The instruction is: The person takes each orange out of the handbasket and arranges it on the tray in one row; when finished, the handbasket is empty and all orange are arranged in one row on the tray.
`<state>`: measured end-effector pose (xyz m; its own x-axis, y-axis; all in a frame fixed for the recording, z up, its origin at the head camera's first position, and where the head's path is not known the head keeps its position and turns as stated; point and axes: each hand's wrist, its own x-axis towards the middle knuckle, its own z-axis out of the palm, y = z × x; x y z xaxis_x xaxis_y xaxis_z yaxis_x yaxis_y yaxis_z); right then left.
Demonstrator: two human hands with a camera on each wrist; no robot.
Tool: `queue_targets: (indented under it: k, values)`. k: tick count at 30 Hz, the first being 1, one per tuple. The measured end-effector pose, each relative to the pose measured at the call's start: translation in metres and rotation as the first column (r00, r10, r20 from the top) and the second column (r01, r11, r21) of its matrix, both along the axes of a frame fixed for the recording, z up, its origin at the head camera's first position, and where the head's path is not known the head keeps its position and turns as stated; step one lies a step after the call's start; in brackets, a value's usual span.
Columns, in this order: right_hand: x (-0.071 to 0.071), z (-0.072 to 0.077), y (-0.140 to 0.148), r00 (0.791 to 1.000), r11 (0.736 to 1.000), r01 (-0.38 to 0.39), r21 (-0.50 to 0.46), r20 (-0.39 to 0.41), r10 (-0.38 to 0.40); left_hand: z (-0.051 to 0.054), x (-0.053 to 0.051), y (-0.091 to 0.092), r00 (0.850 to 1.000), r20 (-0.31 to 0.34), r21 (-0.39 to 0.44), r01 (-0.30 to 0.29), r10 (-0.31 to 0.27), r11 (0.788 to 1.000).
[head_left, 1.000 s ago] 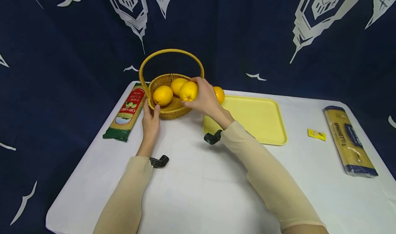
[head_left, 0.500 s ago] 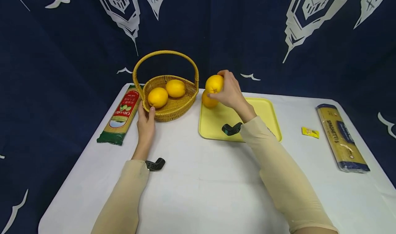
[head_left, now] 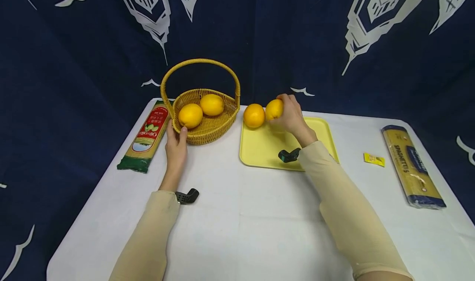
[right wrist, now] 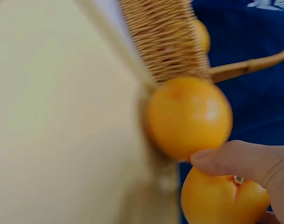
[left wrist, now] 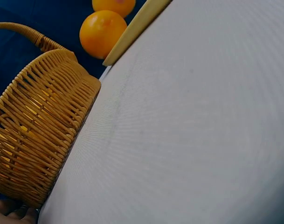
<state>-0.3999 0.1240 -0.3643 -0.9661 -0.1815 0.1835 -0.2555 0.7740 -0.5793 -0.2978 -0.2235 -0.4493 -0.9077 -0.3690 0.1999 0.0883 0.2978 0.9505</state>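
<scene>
My left hand (head_left: 175, 149) holds the near left side of a wicker basket (head_left: 209, 134), thumb at its rim. Inside the basket lie two yellow, lemon-like fruits (head_left: 191, 116). My right hand (head_left: 293, 118) grips a rounded yellow fruit (head_left: 274, 109) over the back of a pale yellow tray (head_left: 259, 155). In the right wrist view, the thumb lies across this fruit (right wrist: 221, 198), which shows a crease and a stem end. An orange (head_left: 254, 115) sits at the tray's back left corner, beside the held fruit. Whether the held fruit touches the tray is hidden.
A red and green pasta pack (head_left: 148, 134) lies left of the basket. To the tray's right are a small yellow packet (head_left: 374, 159) and a spaghetti pack (head_left: 412, 167). A dark blue patterned curtain (head_left: 267, 46) hangs behind the white table (head_left: 237, 231).
My right hand has carried the yellow fruit out of the basket, rightward past the orange, then lowered it over the tray. The left hand stays at the basket.
</scene>
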Motion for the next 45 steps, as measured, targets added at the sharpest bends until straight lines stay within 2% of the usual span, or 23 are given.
queue_targets:
  k: [4, 7, 12, 19, 23, 33, 38, 45]
  values:
    - [-0.002, -0.017, -0.002, 0.999, 1.0, -0.021, -0.009, 0.041, 0.021, -0.001, -0.001, 0.0, 1.0, -0.004, 0.001, -0.003, 0.003, 1.0]
    - [-0.001, -0.025, -0.002, 0.999, 0.999, -0.028, -0.017, 0.046, 0.029, -0.001, -0.001, 0.0, 1.0, -0.005, -0.003, -0.001, 0.001, 1.0]
    - [-0.002, -0.026, 0.001, 0.998, 0.998, -0.052, -0.018, 0.043, 0.053, -0.002, 0.0, 0.0, 1.0, -0.009, 0.012, 0.003, -0.003, 1.0]
    - [-0.003, -0.022, 0.006, 0.992, 0.999, -0.053, 0.002, 0.118, 0.052, -0.002, 0.0, 0.001, 1.0, -0.015, 0.025, 0.007, -0.007, 1.0]
    - [-0.002, -0.018, 0.008, 0.991, 0.998, -0.065, 0.007, 0.117, 0.064, -0.003, -0.001, 0.001, 1.0, -0.017, 0.024, 0.003, -0.003, 1.0]
    - [0.005, 0.002, -0.009, 0.996, 0.997, -0.081, -0.002, 0.039, 0.081, -0.001, -0.002, 0.0, 1.0, -0.018, 0.015, -0.005, 0.005, 1.0]
    - [0.014, 0.014, -0.027, 0.99, 0.991, -0.136, -0.012, -0.036, 0.136, 0.0, -0.002, 0.001, 1.0, -0.024, 0.022, 0.0, 0.0, 1.0]
    - [0.026, 0.027, -0.058, 0.971, 0.974, -0.225, -0.022, -0.093, 0.222, 0.0, -0.001, 0.002, 0.999, -0.033, 0.038, 0.017, -0.015, 0.999]
